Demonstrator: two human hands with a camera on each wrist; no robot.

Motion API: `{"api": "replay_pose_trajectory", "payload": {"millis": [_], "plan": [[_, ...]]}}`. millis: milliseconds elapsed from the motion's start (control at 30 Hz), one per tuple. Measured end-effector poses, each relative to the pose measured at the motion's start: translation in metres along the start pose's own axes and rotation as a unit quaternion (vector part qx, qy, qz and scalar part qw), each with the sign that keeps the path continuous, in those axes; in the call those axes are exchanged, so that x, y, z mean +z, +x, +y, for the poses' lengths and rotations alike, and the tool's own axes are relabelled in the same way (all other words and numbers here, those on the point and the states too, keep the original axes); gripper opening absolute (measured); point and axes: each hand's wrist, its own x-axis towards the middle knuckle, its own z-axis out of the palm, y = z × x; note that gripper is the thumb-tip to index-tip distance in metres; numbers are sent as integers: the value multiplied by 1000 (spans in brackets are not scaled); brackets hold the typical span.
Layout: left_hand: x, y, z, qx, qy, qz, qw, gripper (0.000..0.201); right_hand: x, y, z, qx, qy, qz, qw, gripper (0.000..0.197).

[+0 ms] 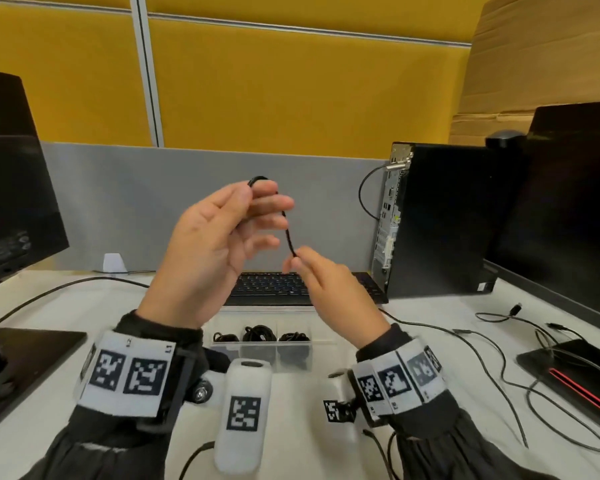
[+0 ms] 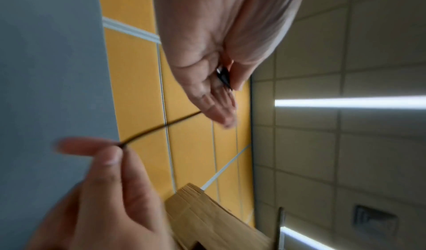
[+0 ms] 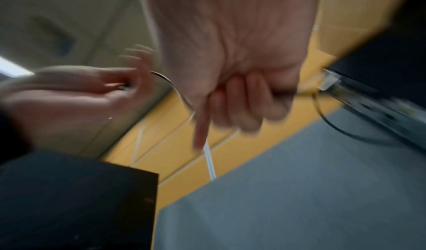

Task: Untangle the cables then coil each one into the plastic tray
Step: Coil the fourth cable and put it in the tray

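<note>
Two hands are raised above a white desk (image 1: 302, 403) with one black cable (image 1: 289, 237) stretched between them. The left hand (image 1: 215, 251) holds the upper bend of the cable between thumb and forefinger, its other fingers spread and nearly straight; in the left wrist view the cable's dark end (image 2: 223, 76) sits pinched at the thumb. The right hand (image 1: 329, 292) pinches the lower part of the cable between thumb and fingertip, remaining fingers curled — the right wrist view is too blurred to add detail.

Below the hands stands one clear plastic tray (image 1: 326, 344), divided into compartments. Three of them each hold one coiled black cable (image 1: 260, 333), side by side; the held cable is well above the tray and not touching it.

Loose cables (image 1: 492, 355) — at least three, exact count unclear — trail over the right part of the desk, partly across a black pad with a red stripe (image 1: 575, 379). One more cable (image 1: 66, 289) runs along the left side.

Other items: one black keyboard (image 1: 274, 289) behind the tray, partly hidden by both hands; one black computer tower (image 1: 440, 220) to the right; two black monitors, one at the left (image 1: 11, 188) and one at the right (image 1: 575, 209). Both wrists carry white bands (image 1: 129, 372) printed with black square code markers; no readable words appear anywhere. Grey and yellow partition panels (image 1: 291, 91) close the background.
</note>
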Motion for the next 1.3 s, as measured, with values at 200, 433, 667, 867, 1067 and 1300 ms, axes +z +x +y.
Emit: {"api": "replay_pose_trajectory", "payload": {"millis": [200,433,667,867,1067,1300], "plan": [[-20,2,-20,115,352,90,925,24,-39,-19,-49,-127,30,-143,981,22],[21,-10,-7,-125,31,-52,990,34,-33,-9,-14,-61,16,254,965,20],[-1,-1,-25,27,144,112,983,16,-23,-15,-29,-48,-4,-200,979,27],[6,-9,-23,-29,379,-72,922,31,-44,-14,-22,-99,11,200,975,12],[19,-12,-4,-84,12,-66,994,25,-28,-9,-8,3,13,-35,999,27],[-4,-2,-38,51,341,76,936,20,-44,-22,-36,-83,21,-246,965,26]]}}
